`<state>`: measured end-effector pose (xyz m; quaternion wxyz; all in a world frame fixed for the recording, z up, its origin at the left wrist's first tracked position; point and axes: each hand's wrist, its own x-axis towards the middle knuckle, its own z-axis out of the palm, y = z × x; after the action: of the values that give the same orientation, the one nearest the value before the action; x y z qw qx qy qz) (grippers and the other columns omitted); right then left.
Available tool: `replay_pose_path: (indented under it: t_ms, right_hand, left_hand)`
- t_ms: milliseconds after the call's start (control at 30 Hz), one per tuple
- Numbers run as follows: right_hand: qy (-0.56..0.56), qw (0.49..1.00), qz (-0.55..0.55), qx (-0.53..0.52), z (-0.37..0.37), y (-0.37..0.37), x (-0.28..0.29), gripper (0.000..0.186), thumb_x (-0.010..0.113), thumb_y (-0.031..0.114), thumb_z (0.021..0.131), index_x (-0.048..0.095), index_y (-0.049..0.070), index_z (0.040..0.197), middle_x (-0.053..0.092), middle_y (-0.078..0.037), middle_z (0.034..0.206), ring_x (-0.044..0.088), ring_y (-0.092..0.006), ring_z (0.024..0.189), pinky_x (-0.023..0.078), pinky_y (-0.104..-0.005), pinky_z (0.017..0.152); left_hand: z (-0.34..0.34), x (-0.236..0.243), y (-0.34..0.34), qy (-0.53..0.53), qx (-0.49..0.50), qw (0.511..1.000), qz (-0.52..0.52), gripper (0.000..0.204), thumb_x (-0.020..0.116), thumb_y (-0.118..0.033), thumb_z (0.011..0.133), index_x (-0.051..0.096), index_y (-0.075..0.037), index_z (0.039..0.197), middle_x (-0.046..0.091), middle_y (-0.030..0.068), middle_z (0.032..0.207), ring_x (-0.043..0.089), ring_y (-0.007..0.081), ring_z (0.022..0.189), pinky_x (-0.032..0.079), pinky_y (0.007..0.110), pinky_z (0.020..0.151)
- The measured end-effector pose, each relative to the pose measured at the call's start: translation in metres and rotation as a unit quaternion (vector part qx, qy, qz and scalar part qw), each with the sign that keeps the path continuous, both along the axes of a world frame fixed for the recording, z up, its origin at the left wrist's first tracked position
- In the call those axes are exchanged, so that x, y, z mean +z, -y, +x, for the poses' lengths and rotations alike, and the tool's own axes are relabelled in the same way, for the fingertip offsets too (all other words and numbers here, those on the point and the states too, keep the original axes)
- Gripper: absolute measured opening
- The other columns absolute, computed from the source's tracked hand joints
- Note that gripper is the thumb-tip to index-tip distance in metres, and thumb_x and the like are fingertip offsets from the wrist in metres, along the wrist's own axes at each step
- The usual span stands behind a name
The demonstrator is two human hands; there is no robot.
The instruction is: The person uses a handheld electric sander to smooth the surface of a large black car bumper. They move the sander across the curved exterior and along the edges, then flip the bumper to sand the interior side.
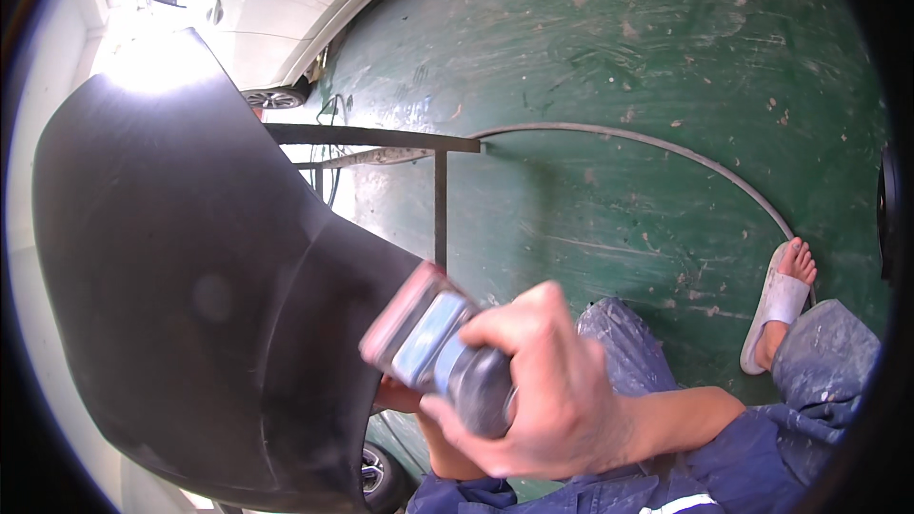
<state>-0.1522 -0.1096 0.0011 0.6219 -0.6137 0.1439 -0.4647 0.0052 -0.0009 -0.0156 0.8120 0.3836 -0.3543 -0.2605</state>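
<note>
My right hand (557, 385) is wrapped around the rounded dark grip of a sander (433, 338). The sander has a blue body and a reddish rectangular pad, somewhat blurred. It is over the right-hand corner of a large matte dark grey car body panel (181, 276); whether the pad touches the panel, I cannot tell. My left hand (398, 396) is at the panel's near right edge, just below the sander. The panel edge and the sander hide most of its fingers.
A metal stand (441, 200) shows beyond the panel. A grey hose (657, 141) curves over the scuffed green floor (590, 48) to my sandalled foot (785, 295). A white car (276, 9) stands at the far left; a wheel (379, 476) shows below the panel.
</note>
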Motion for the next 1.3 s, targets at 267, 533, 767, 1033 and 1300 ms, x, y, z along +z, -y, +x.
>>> replay_pose_path:
  t_ms: [267,533,767,1033,1300]
  right_hand:
    - [-0.003,1.000,0.010,-0.016,0.008,0.013,-0.013,0.058,0.088,0.016,0.077,0.054,0.002,0.121,0.054,-0.015,0.101,0.068,-0.0323,0.078,0.057,-0.0414,0.061]
    - [-0.013,1.000,0.006,0.010,-0.001,-0.004,0.004,0.065,0.093,0.015,0.069,0.055,0.001,0.120,0.057,-0.015,0.099,0.067,-0.0297,0.077,0.055,-0.0395,0.057]
    - [0.003,1.000,-0.002,-0.027,0.006,0.009,-0.011,0.063,0.090,0.017,0.075,0.052,0.000,0.122,0.054,-0.015,0.103,0.068,-0.0333,0.081,0.056,-0.0417,0.059]
    - [-0.051,0.991,0.125,0.001,0.019,0.036,-0.041,0.053,0.083,0.006,0.081,0.050,0.001,0.122,0.055,-0.009,0.106,0.056,-0.0141,0.093,0.050,-0.0308,0.082]
    - [-0.015,0.998,0.057,-0.010,0.011,0.032,-0.040,0.056,0.085,0.006,0.077,0.050,0.001,0.121,0.052,-0.010,0.104,0.055,-0.0176,0.094,0.049,-0.0326,0.085]
  left_hand:
    - [0.000,0.003,-0.004,0.004,0.009,1.000,0.001,0.083,0.067,-0.063,0.092,0.054,-0.008,0.152,0.058,0.0139,0.150,0.057,0.0314,0.133,0.041,0.052,0.114]
    - [0.000,0.000,-0.004,0.000,0.012,1.000,0.006,0.085,0.068,-0.065,0.090,0.054,-0.010,0.153,0.057,0.0125,0.153,0.056,0.0313,0.135,0.041,0.053,0.114]
    - [0.000,0.001,-0.014,0.000,0.027,1.000,0.011,0.086,0.069,-0.067,0.089,0.054,-0.011,0.154,0.055,0.0112,0.155,0.055,0.0312,0.137,0.041,0.053,0.114]
    - [0.009,-0.010,-0.024,0.044,0.023,0.998,0.028,0.089,0.068,-0.070,0.089,0.052,-0.014,0.155,0.053,0.0087,0.159,0.055,0.0313,0.139,0.041,0.054,0.113]
    - [-0.007,-0.005,-0.014,0.028,0.123,0.990,0.070,0.086,0.061,-0.070,0.094,0.047,-0.016,0.160,0.048,0.0073,0.163,0.051,0.0322,0.144,0.041,0.055,0.113]
